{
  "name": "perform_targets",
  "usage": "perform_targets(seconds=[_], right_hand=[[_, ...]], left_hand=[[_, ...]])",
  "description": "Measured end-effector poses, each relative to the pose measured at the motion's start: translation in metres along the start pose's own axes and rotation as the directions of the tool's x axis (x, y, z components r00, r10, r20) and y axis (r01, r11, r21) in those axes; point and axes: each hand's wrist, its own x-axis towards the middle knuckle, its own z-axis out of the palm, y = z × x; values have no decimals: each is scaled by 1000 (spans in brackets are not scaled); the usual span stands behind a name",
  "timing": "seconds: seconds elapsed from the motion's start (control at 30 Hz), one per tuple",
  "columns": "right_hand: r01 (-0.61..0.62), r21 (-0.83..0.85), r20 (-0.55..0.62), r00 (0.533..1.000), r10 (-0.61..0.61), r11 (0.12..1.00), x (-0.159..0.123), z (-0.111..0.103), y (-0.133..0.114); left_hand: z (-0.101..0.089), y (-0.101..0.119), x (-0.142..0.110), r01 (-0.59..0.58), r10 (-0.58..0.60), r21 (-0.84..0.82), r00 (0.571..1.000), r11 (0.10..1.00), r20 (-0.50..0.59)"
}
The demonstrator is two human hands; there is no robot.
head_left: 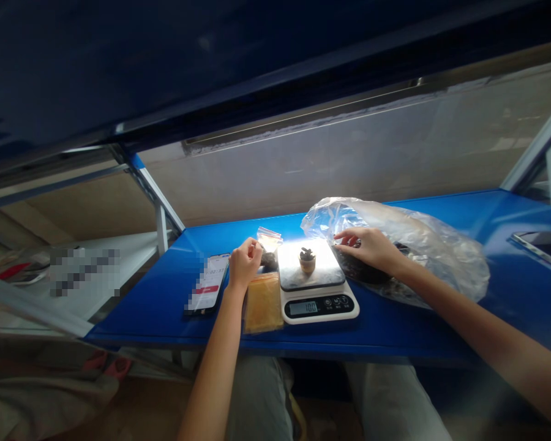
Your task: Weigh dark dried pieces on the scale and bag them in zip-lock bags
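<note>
Since the small potted succulent [307, 262] stands top-heavy on the digital kitchen scale [319, 304] between both hands, a knock from either hand could tip it or upset the reading. From the head view, it shows a dark rosette in a tan cup, centred on the weighing plate. The left hand's [245, 264] fingers [256, 246] curl nearly closed beside a dark lump [269, 261], their hold unclear. The right hand [365, 248] lies spread, fingers [349, 240] open, on crumbly dark material [360, 269] against a clear plastic bag [422, 245].
</note>
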Motion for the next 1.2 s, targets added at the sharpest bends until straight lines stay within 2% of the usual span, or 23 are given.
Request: perform_targets(seconds=[0.2,0.3,0.53,1.2], right_hand=[[38,-79,44,998,-34,996,0,4,5],[65,-106,31,998,-62,992,1,6,7],[84,-79,99,992,-76,993,1,8,9],[73,15,24,997,-73,997,1,9,7]], left_hand=[[0,0,0,1,-1,-20,1000,1000,3],[0,0,0,8,-8,-22,1000,1000,0],[2,-2,1,1,-1,-3,1000,1000,-2],[1,-1,1,-6,6,-19,1000,1000,11]])
